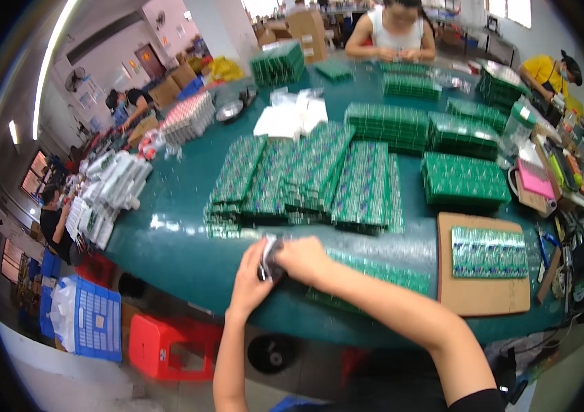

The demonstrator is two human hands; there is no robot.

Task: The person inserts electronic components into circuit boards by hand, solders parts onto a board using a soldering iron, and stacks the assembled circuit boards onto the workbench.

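Observation:
Near the table's front edge, my left hand (248, 283) is closed around a small dark and silvery pouch-like object (270, 258), blurred, whose kind I cannot make out. My right hand (303, 259) is closed against its right side, with the fingertips hidden there. A flat panel of green circuit boards (391, 276) lies partly under my right forearm. Just beyond my hands lean several overlapping stacks of circuit board panels (309, 168). To the right, one board panel (489, 253) rests on a brown cardboard sheet (485, 296).
More stacked green boards (467, 180) stand at the right and far side of the table (168, 254). White parts (110, 189) pile up at the left. Tools, including blue-handled pliers (544, 248), lie at the right edge. A red stool (165, 347) stands below. Another person (393, 34) works opposite.

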